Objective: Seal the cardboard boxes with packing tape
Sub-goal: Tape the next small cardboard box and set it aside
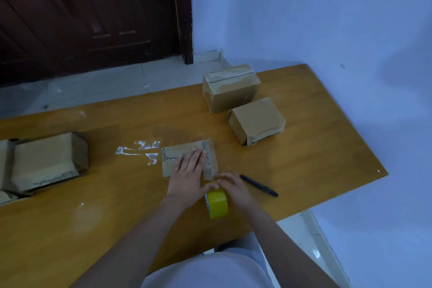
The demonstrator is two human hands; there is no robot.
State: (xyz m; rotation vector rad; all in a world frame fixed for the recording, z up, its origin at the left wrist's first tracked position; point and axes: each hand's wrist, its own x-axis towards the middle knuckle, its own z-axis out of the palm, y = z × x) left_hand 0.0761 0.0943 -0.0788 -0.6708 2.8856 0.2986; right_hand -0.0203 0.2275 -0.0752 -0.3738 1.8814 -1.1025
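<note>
A small flat cardboard box (182,153) lies in the middle of the wooden table (315,147). My left hand (187,173) presses flat on its top with straight fingers, the thumb reaching toward the tape. A yellow roll of packing tape (217,204) stands on edge just in front of the box's near right corner. My right hand (232,186) curls over the top of the roll and holds it against that corner. Any strip of tape running onto the box is hard to make out.
Two closed cardboard boxes (230,87) (257,120) stand at the back right. A larger open box (46,161) lies at the left edge. A black pen (259,186) lies right of my right hand. White residue (140,149) marks the table beside the small box.
</note>
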